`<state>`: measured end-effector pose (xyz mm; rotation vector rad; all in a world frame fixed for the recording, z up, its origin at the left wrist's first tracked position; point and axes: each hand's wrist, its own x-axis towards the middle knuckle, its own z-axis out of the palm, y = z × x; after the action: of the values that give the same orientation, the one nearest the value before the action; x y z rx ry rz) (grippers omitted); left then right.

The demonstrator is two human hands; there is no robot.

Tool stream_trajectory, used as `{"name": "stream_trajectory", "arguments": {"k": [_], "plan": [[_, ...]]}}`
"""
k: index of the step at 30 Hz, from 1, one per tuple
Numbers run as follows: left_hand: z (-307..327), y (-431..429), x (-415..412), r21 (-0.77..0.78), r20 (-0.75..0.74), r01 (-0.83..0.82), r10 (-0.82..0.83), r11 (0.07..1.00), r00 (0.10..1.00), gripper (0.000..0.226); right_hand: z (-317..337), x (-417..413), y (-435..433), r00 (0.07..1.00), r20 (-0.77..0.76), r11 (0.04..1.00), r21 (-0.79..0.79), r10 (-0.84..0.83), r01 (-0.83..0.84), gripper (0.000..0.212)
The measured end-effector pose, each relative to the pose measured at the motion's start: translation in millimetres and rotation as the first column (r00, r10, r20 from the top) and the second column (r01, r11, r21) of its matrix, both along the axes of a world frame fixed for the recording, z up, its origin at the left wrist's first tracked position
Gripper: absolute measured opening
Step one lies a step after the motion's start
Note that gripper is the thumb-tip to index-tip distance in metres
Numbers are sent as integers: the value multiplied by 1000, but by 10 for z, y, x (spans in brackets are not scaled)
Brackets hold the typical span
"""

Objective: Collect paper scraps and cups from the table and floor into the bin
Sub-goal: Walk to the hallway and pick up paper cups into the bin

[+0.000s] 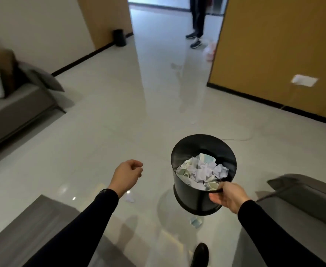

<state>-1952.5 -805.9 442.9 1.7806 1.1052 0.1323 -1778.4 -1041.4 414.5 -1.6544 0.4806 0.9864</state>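
My right hand (228, 196) grips the near rim of a round black bin (185, 151) and holds it above the floor. Crumpled white and pale green paper scraps (202, 170) fill its bottom. My left hand (126, 176) hangs to the left of the bin with fingers curled and nothing in it. A small white scrap (129, 198) lies on the tiles just below my left wrist. A greenish scrap (195, 222) lies on the floor under the bin.
A grey table corner (42, 224) is at lower left and a grey seat (302, 199) at right. A sofa (13, 112) stands at the left. A second black bin (119, 37) stands by the far wall. A person's legs (196, 22) and a pale bag (209, 51) are in the corridor.
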Motion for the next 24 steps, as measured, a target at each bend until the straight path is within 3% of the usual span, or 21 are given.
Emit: {"name": "stream_trajectory", "arguments": {"k": [9, 24], "plan": [[-874, 452, 597, -55, -168, -159, 148, 986, 975, 20, -1123, 796, 979, 963, -160, 970, -77, 216, -231, 17], [-3921, 1541, 1046, -207, -367, -142, 58, 968, 929, 20, -4002, 1252, 2175, 932, -305, 965, -106, 199, -240, 15]]}}
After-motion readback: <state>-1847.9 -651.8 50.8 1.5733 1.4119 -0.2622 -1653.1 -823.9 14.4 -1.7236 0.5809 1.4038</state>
